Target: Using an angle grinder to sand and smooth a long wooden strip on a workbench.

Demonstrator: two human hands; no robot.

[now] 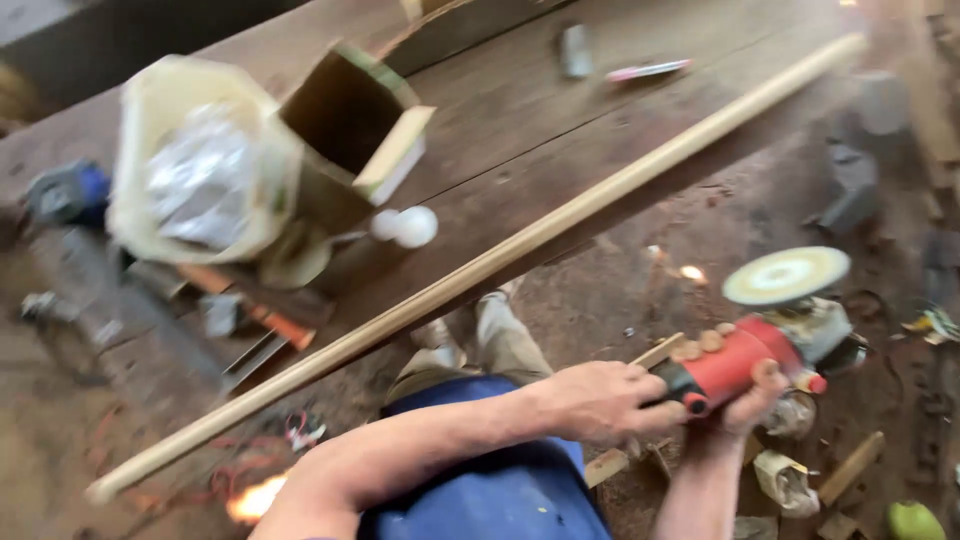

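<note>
A red angle grinder (745, 362) with a pale round disc (786, 275) facing up is low on the right. My right hand (735, 390) wraps its red body from below, fingers over the top. My left hand (600, 400) closes on the dark rear end of the grinder. The view is blurred by motion.
A long pale wooden strip (480, 270) lies diagonally along the edge of a dark wooden workbench (520, 130). On the bench stand a yellowish container (195, 160) with plastic inside and an open wooden box (350, 120). Wood scraps and debris litter the dirt floor (850, 470).
</note>
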